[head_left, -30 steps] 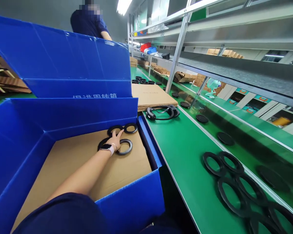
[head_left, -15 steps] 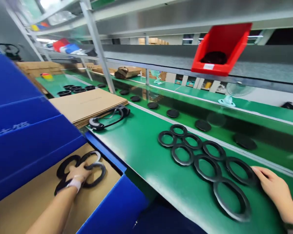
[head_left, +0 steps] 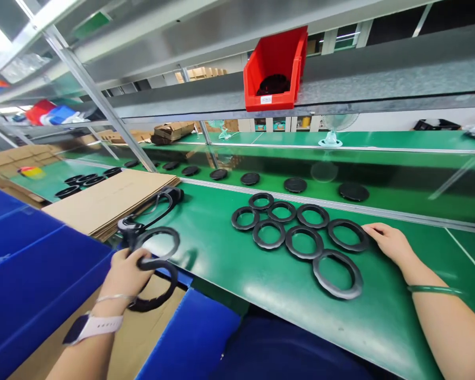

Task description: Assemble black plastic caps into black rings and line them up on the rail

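Bench: green bench [head_left: 221, 232] running left to right, metal strip [head_left: 206, 186] near its far edge; shelf [head_left: 380, 79] above, red bin [head_left: 257, 76] at its front.
Left hand: left hand [head_left: 124, 274] closed on held rings [head_left: 152, 304], black, at least two — exact count hidden; over the blue box [head_left: 193, 338], near left.
Right hand: right hand [head_left: 390, 243], fingers narrow, tips at the outer edge of the rightmost ring [head_left: 364, 243]; cannot tell whether it grips.
Cluster: eight black rings [head_left: 288, 240] flat, right of centre, nearest one short of the near edge.
Open room: green stretch between cluster and headgear [head_left: 174, 195], left.
Far left: cardboard stack [head_left: 111, 198] beside headgear.
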A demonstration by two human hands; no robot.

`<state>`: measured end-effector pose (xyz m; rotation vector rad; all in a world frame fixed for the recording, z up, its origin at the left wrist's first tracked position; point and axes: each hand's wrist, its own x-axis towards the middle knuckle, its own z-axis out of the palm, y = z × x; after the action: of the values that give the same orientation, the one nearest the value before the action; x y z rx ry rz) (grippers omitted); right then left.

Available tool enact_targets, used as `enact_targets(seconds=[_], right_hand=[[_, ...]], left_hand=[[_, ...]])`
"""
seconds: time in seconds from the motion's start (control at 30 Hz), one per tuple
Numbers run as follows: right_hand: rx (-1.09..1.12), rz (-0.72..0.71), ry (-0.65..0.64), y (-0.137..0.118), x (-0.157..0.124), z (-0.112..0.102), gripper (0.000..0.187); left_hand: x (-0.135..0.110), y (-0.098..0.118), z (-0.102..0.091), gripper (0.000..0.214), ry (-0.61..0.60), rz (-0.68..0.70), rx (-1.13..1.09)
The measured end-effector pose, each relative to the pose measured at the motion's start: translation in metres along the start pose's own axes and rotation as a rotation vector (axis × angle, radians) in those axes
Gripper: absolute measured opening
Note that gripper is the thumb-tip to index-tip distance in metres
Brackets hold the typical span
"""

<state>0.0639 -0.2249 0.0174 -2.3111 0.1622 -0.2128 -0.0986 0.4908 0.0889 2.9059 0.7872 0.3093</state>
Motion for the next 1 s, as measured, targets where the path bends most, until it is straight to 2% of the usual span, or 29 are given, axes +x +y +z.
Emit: enact_targets(seconds=[0.1,0.17,0.27,0.33,0.4,0.47,0.6,0.73,0.87,1.0], right_hand=[[0.033,-0.038,0.010,0.001,-0.001,0.001,0.030],[0.050,-0.045,0.023,0.002,0.000,0.003,0.031],[0.063,-0.076,0.024,0.005,0.001,0.005,0.034],[0.076,-0.108,0.023,0.006,0.001,0.005,0.037],[0.096,-0.122,0.029,0.006,0.001,0.005,0.039],[0.114,-0.125,0.027,0.006,0.001,0.004,0.039],[0.123,-0.125,0.010,0.005,0.002,0.003,0.038],[0.123,-0.128,-0.001,0.006,0.004,0.002,0.037],[0.125,-0.123,-0.003,0.007,0.004,0.002,0.038],[0.132,-0.122,-0.007,0.005,0.002,0.001,0.039]], left_hand=[[0.004,0.063,0.011,0.032,-0.153,0.290,0.012],[0.001,0.101,0.023,0.038,-0.279,0.427,0.021],[-0.008,0.145,0.036,0.054,-0.399,0.555,0.036],[-0.017,0.167,0.040,0.078,-0.426,0.595,0.044],[-0.028,0.186,0.042,0.098,-0.418,0.597,0.061],[-0.042,0.202,0.043,0.104,-0.358,0.568,0.094],[-0.075,0.224,0.053,0.098,-0.153,0.497,0.133],[-0.105,0.235,0.067,0.088,-0.030,0.479,0.125],[-0.125,0.256,0.075,0.083,-0.008,0.568,0.017],[-0.137,0.295,0.074,0.073,-0.029,0.622,-0.201]])
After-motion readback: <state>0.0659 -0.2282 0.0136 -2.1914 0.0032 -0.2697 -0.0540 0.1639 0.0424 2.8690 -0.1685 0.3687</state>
